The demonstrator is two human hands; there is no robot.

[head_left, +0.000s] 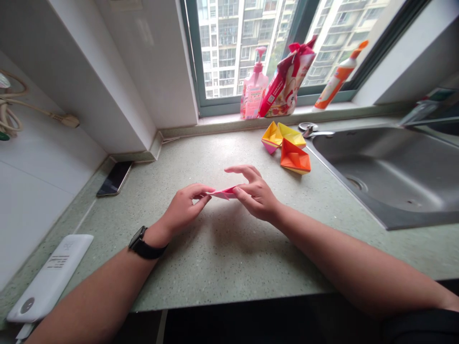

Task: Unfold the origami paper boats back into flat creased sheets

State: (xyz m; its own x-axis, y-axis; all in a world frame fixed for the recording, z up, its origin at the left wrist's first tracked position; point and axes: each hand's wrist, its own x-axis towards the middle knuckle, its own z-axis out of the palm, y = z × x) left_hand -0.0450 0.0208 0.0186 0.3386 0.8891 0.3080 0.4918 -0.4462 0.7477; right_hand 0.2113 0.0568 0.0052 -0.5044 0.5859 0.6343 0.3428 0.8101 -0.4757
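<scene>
A small folded piece of pink origami paper (224, 193) is held in the air above the speckled green countertop (222, 267). My left hand (184, 206) pinches its left end between thumb and fingers. My right hand (254, 195) holds its right end, with the upper finger raised a little above the paper. Beyond my right hand lie several finished paper boats, among them an orange one (295, 156) and a yellow and pink one (271, 137). They sit apart from both hands. A black watch (141, 243) is on my left wrist.
A steel sink (390, 172) is set into the counter at the right. A phone (114, 178) lies near the wall at the left, and a white power bank (50, 278) sits at the front left. Several bottles and a red-and-white bag (287, 81) stand on the windowsill.
</scene>
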